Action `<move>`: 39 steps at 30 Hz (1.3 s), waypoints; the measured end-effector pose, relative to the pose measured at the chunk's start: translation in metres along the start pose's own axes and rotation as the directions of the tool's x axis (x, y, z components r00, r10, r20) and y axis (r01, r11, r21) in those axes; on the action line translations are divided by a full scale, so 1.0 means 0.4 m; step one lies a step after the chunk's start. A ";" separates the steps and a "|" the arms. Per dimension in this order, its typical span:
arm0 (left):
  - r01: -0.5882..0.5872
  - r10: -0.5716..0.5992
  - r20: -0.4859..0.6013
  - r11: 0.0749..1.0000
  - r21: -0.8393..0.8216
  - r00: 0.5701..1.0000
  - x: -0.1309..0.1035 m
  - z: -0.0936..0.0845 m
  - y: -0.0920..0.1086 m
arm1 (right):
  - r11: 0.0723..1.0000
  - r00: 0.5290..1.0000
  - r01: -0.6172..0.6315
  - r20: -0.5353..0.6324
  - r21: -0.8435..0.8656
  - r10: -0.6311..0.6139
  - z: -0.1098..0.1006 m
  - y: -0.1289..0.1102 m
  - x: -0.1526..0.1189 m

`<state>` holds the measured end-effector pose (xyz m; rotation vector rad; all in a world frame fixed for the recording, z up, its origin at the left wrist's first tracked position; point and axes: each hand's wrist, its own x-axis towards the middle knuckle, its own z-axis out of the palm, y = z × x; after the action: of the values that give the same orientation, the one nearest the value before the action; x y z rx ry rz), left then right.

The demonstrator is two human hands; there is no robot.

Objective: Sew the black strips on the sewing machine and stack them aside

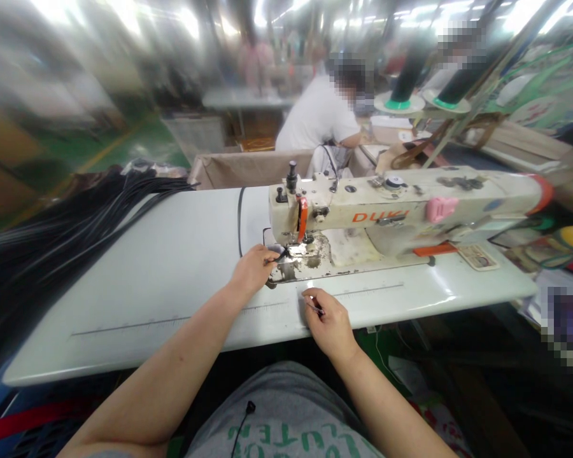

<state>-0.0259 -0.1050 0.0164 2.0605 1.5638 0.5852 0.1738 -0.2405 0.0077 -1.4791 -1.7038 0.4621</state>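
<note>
Though apart, left hand [253, 270] tight on one strip [281, 256], right hand [330, 320] round one slim object [317, 308].

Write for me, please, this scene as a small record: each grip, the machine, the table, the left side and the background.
Left grip: pinching a dark strip near the needle area
Right grip: closed on a small thin object, kind unclear
Machine: pale sewing machine, pink piece on its side
Table: pale tabletop with ruler marking
Left side: many long black strips, partly on the tabletop
Background: co-worker in white, leaning forward
</note>
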 end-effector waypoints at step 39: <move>-0.198 0.164 0.131 0.928 0.316 0.978 -0.132 0.031 0.134 | 0.997 0.998 -0.062 0.010 0.045 0.062 -0.011 0.011 0.009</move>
<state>0.0088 -0.1696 0.0370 2.4607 1.5017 0.2873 0.1800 -0.2371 0.0085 -1.5030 -1.6468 0.5372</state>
